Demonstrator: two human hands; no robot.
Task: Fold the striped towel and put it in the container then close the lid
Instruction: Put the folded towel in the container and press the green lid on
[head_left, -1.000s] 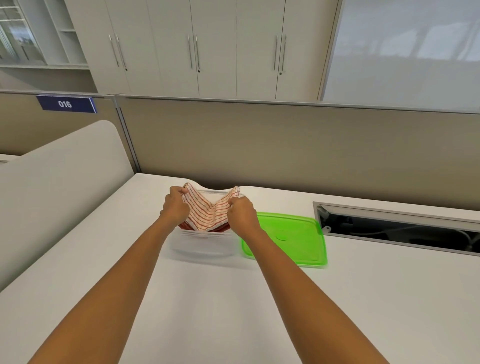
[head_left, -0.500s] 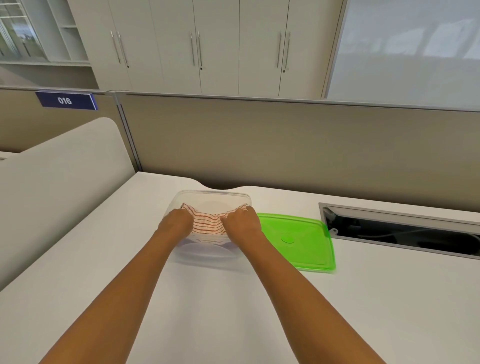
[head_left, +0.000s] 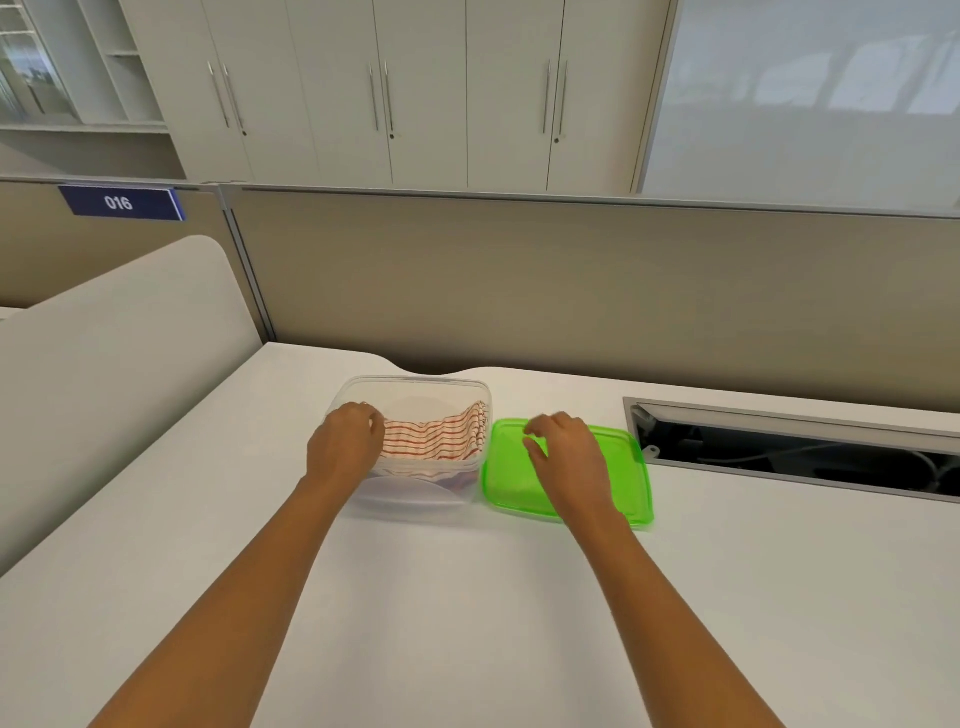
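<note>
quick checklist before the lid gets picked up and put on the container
1. Striped towel inside the container: ok.
2. Towel below the rim: not ok at the right wall, where the cloth rides up.
3. Green lid flat on the desk beside the container: ok.
4. Right hand over the lid, nothing held: ok.
5. Left hand at the container's left side; grip on it: cannot tell.
</note>
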